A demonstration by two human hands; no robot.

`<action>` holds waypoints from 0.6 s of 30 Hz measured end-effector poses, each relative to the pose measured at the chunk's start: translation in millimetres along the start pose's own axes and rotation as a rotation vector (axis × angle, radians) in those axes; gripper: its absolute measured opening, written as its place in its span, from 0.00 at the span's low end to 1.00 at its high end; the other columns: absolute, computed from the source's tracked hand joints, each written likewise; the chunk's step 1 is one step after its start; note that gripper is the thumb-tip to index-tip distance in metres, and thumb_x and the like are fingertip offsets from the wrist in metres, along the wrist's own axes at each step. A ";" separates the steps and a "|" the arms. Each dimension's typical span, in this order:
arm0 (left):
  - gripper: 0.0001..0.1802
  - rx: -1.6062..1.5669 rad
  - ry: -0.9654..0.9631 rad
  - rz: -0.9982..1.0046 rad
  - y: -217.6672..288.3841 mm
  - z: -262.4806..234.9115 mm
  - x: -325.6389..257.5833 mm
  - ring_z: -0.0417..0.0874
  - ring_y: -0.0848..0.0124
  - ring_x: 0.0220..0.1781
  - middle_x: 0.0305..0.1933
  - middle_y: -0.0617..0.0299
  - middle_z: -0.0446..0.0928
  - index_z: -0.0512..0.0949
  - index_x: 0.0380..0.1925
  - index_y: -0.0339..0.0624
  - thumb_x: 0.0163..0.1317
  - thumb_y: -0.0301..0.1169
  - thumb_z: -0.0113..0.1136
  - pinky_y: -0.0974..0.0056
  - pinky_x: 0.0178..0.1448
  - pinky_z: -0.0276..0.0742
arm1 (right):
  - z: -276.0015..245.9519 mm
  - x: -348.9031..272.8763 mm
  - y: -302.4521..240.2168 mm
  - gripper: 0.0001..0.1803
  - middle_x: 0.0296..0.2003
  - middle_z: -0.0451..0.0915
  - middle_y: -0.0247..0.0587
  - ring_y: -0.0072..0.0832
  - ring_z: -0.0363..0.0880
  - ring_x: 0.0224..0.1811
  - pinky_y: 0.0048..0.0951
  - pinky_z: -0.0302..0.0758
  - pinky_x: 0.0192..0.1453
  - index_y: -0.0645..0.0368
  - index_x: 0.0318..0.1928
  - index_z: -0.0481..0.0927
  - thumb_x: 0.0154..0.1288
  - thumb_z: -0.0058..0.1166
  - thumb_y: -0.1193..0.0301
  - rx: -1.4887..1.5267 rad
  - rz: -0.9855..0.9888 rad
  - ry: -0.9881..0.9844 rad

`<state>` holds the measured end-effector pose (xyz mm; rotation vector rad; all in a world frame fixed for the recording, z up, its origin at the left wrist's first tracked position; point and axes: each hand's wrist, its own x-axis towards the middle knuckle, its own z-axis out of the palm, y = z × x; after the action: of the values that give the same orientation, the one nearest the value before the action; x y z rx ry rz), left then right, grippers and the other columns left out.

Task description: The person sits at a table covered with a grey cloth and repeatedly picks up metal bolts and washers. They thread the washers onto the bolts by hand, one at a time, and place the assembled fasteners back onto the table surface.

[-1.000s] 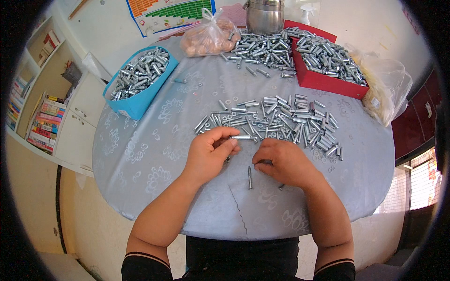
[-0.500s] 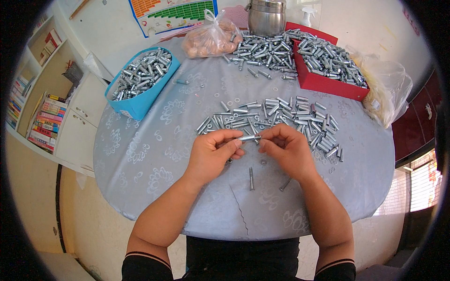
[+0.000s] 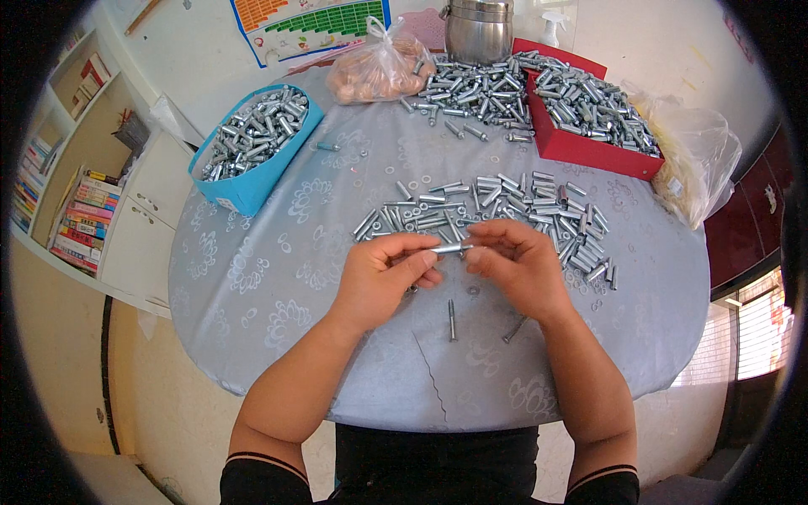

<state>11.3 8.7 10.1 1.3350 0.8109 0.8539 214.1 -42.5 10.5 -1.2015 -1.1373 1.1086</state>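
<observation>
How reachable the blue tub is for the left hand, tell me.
Probably yes, with a stretch: between the left hand and the tub only tablecloth shows, though the fingers hold a metal piece.

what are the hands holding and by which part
A sleeved metal bolt: the left hand pinches its left end, the right hand its right end.

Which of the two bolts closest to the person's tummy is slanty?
The right bolt, beside the right wrist; the left bolt points nearly straight away.

On your left stands a white bookcase (image 3: 145,246) (colourful books (image 3: 84,220) inside). A pale wall (image 3: 665,46) faces you; a window (image 3: 764,332) glows at right.
</observation>
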 end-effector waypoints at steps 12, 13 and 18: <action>0.12 -0.075 0.307 0.176 4.0 -10.9 5.4 0.83 0.72 0.31 0.39 0.53 0.83 0.79 0.46 0.33 0.64 0.26 0.58 0.68 0.34 0.82 | -5.8 3.4 7.1 0.06 0.29 0.81 0.32 0.15 0.76 0.28 0.20 0.74 0.34 0.63 0.39 0.82 0.62 0.61 0.76 -0.323 -0.163 0.209; 0.12 -0.081 0.309 0.181 3.5 -11.9 5.3 0.82 0.72 0.31 0.39 0.53 0.83 0.79 0.46 0.33 0.64 0.26 0.58 0.69 0.34 0.81 | -5.4 3.1 5.8 0.06 0.29 0.81 0.33 0.16 0.77 0.28 0.20 0.74 0.34 0.63 0.39 0.82 0.62 0.61 0.76 -0.352 -0.169 0.224; 0.12 -0.072 0.319 0.184 4.1 -11.7 4.0 0.82 0.73 0.30 0.38 0.53 0.83 0.79 0.46 0.33 0.64 0.25 0.59 0.69 0.34 0.81 | -5.1 4.9 3.8 0.07 0.34 0.81 0.37 0.28 0.79 0.35 0.29 0.75 0.41 0.59 0.38 0.84 0.56 0.63 0.76 -0.677 -0.398 0.135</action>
<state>2.6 17.9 13.3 1.2392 0.9027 1.2524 219.6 -38.0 6.8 -1.4394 -1.6219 0.3300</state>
